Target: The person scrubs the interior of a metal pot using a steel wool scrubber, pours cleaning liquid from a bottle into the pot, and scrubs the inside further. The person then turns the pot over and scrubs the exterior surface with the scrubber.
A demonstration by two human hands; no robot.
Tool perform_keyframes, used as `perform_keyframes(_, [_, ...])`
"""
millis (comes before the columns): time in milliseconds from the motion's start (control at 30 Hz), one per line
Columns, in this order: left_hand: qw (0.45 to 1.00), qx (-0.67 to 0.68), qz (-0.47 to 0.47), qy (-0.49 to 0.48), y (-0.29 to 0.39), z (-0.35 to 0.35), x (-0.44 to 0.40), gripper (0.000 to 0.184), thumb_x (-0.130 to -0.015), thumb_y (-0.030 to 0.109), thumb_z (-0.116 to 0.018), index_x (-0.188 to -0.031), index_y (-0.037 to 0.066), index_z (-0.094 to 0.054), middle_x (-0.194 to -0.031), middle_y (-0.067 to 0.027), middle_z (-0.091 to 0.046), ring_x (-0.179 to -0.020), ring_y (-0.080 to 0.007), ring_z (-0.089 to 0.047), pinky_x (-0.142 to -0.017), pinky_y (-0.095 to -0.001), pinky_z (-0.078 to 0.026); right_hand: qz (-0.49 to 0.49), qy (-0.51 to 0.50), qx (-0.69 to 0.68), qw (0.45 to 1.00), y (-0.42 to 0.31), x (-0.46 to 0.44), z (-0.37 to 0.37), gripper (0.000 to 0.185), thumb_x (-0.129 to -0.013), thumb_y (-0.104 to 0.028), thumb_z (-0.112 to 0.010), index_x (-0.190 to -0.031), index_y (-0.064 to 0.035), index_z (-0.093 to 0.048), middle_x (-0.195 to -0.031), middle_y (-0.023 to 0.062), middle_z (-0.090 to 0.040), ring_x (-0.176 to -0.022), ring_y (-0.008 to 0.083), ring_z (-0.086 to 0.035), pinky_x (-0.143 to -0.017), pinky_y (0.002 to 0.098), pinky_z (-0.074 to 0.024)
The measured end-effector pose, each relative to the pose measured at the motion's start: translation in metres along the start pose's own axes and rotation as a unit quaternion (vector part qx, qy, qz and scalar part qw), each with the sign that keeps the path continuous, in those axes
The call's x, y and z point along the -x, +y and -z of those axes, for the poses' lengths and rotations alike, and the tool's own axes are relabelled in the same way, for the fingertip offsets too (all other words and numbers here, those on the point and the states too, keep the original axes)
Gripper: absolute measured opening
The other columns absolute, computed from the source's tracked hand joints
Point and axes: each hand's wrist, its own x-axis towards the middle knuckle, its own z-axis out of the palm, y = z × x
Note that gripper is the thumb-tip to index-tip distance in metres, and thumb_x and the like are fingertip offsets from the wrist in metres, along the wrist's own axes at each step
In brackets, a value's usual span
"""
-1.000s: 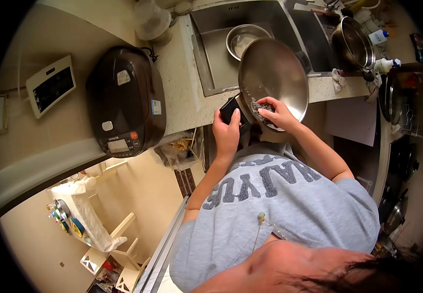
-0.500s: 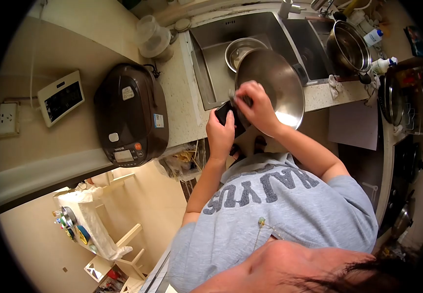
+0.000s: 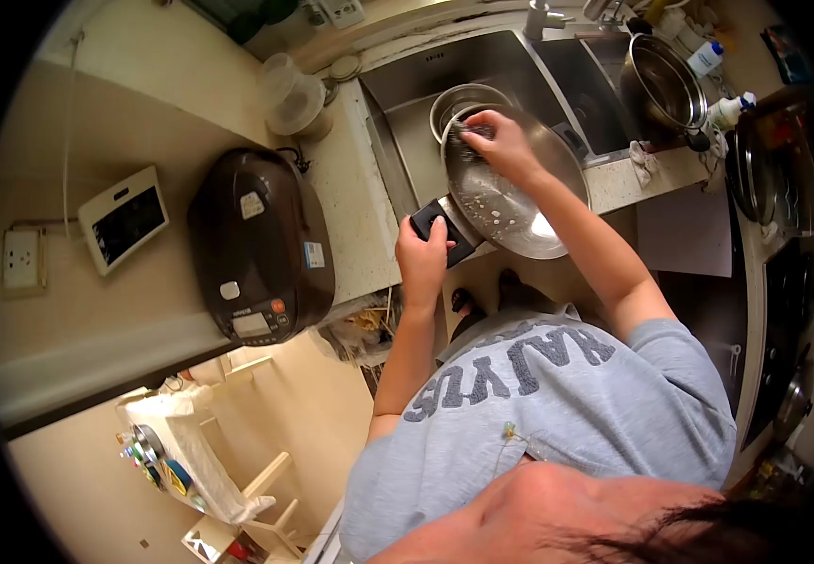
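A wide steel pan with black handles is tipped over the sink's front edge, its inside facing up toward me. White drops or suds dot its inner wall. My left hand is wrapped around the near black handle. Just inside the far-left rim, my right hand pinches a silvery wire scrubber, partly hidden by the fingers. Behind the pan, a round steel bowl sits in the sink.
A dark rice cooker stands on the left counter, with stacked clear plastic tubs behind it. The tap rises behind the sink. A steel pot and bottles stand at right.
My right hand has moved from beside the near handle to the pan's far-left inner wall. White drops now show inside the pan. The left hand keeps its hold on the handle.
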Motion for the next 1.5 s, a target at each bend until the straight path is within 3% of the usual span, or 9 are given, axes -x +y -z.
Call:
perform_keyframes(200, [1.0, -0.001, 0.004, -0.007, -0.001, 0.007, -0.016, 0.016, -0.085, 0.014, -0.059, -0.092, 0.0, -0.055, -0.071, -0.0017, -0.055, -0.057, -0.0096, -0.052, -0.057, -0.025, -0.046, -0.139, 0.025, 0.386, 0.912, 0.097, 0.045, 0.105, 0.053, -0.074, -0.017, -0.068, -0.12, -0.0014, -0.048, -0.112, 0.0196, -0.055, -0.106, 0.0341, -0.052, -0.093, 0.0414, -0.0414])
perform_keyframes(300, [1.0, -0.004, -0.01, -0.003, 0.001, 0.009, -0.023, 0.016, -0.085, 0.013, -0.059, -0.089, -0.002, -0.054, -0.074, -0.0044, -0.058, -0.056, -0.0103, -0.055, -0.053, -0.0259, -0.049, -0.267, -0.074, 0.318, 0.907, 0.121, 0.042, 0.13, 0.06, -0.069, -0.025, -0.071, -0.117, 0.0034, -0.051, -0.11, 0.0205, -0.06, -0.1, 0.032, -0.058, -0.088, 0.0366, -0.0451])
perform_keyframes(400, [0.999, -0.022, -0.019, -0.037, 0.004, 0.012, -0.036, 0.015, -0.085, 0.013, -0.06, -0.089, 0.0, -0.055, -0.074, -0.0023, -0.056, -0.055, -0.0086, -0.053, -0.055, -0.0248, -0.049, -0.388, -0.226, 0.091, 0.889, 0.121, 0.021, 0.146, 0.051, -0.067, -0.026, -0.074, -0.102, 0.0076, -0.06, -0.089, 0.0133, -0.064, -0.078, 0.0169, -0.059, -0.069, 0.0303, -0.0475])
perform_keyframes(667, [0.981, -0.163, -0.106, 0.023, 0.121, 0.002, -0.041, 0.013, -0.086, 0.015, -0.061, -0.087, 0.004, -0.055, -0.07, 0.0023, -0.052, -0.055, -0.0049, -0.047, -0.053, -0.0202, -0.044, -0.322, -0.261, -0.087, 0.906, 0.127, -0.012, 0.112, 0.034, -0.071, -0.019, -0.072, -0.095, 0.0016, -0.062, -0.085, 0.0085, -0.063, -0.074, 0.0144, -0.057, -0.065, 0.0295, -0.0458])
perform_keyframes(833, [0.923, -0.291, -0.232, 0.093, 0.16, -0.049, -0.022, 0.015, -0.086, 0.013, -0.063, -0.087, 0.002, -0.053, -0.07, 0.0001, -0.054, -0.058, -0.0081, -0.048, -0.054, -0.022, -0.041, -0.285, -0.312, -0.283, 0.861, 0.125, -0.042, 0.047, 0.043, -0.078, -0.009, -0.066, -0.117, 0.0013, -0.051, -0.099, 0.01, -0.061, -0.085, 0.0163, -0.061, -0.076, 0.0269, -0.0485])
perform_keyframes(900, [0.839, -0.377, -0.379, 0.102, 0.158, -0.062, -0.018, 0.018, -0.083, 0.013, -0.066, -0.089, 0.001, -0.054, -0.067, -0.004, -0.052, -0.057, -0.0121, -0.047, -0.054, -0.0248, -0.041, -0.317, -0.319, -0.362, 0.816, 0.129, -0.044, 0.02, 0.042, -0.08, -0.006, -0.062, -0.12, -0.0001, -0.049, -0.104, 0.0101, -0.061, -0.088, 0.0168, -0.061, -0.08, 0.027, -0.049])
perform_keyframes(1000, [0.814, -0.398, -0.409, 0.104, 0.141, -0.068, -0.009, 0.023, -0.076, 0.011, -0.072, -0.09, 0.001, -0.057, -0.068, -0.0122, -0.054, -0.056, -0.0217, -0.051, -0.054, -0.0279, -0.043, -0.327, -0.31, -0.52, 0.726, 0.13, -0.045, 0.001, 0.044, -0.084, -0.004, -0.055, -0.127, -0.0011, -0.045, -0.112, 0.0098, -0.06, -0.094, 0.0182, -0.062, -0.085, 0.0291, -0.0491])
perform_keyframes(1267, [0.7, -0.45, -0.553, 0.034, 0.112, -0.059, -0.009, 0.028, -0.069, 0.007, -0.075, -0.09, 0.0, -0.058, -0.062, -0.011, -0.053, -0.049, -0.0274, -0.052, -0.045, -0.033, -0.043, -0.364, -0.297, -0.526, 0.709, 0.119, -0.048, 0.007, 0.034, -0.087, -0.006, -0.052, -0.121, -0.0037, -0.05, -0.112, 0.0081, -0.06, -0.094, 0.0163, -0.061, -0.084, 0.0278, -0.0499])
perform_keyframes(1500, [0.745, -0.415, -0.516, 0.073, 0.118, -0.065, -0.03, 0.029, -0.068, 0.007, -0.076, -0.09, 0.001, -0.059, -0.063, -0.0121, -0.054, -0.052, -0.0286, -0.054, -0.048, -0.0323, -0.044, -0.357, -0.301, -0.521, 0.715, 0.139, -0.035, 0.0, 0.03, -0.086, -0.013, -0.057, -0.113, 0.0013, -0.054, -0.102, 0.008, -0.063, -0.087, 0.0169, -0.063, -0.079, 0.0277, -0.0507])
